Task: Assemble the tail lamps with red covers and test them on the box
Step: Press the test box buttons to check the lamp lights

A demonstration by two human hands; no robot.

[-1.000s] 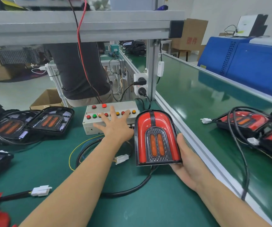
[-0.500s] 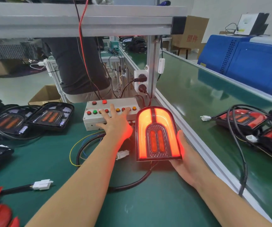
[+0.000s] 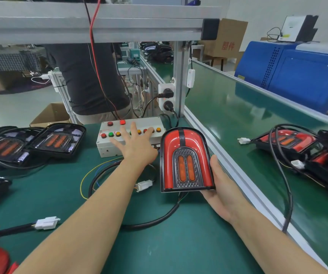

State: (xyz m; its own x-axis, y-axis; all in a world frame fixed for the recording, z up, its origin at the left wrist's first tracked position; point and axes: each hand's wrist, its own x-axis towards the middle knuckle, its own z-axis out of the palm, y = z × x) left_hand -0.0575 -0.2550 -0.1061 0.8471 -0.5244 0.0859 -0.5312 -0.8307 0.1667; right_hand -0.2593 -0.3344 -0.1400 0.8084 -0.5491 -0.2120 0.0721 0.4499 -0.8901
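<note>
Cradled from below and the side, the tail lamp (image 3: pixel 187 160) stands upright in the right hand (image 3: pixel 221 191), thumb laid along its right edge and the fingers hidden behind it. Its red cover is dark now, where half a second ago it glowed bright orange-red and threw light on both hands (a second ago it was dark as well). A black cable (image 3: pixel 155 220) runs out from under the lamp across the green mat (image 3: pixel 179 250), and a white plug (image 3: pixel 46 223) lies loose near the left forearm. The left hand (image 3: pixel 134 148) is spread flat, fingers fanned onto the row of coloured buttons of the test box (image 3: pixel 110 144), just left of the lamp; which button it presses, if any, is hard to tell. Farther left lie uncovered lamps (image 3: pixel 57 140), and finished red ones (image 3: pixel 289 141) sit on the belt to the right.
</note>
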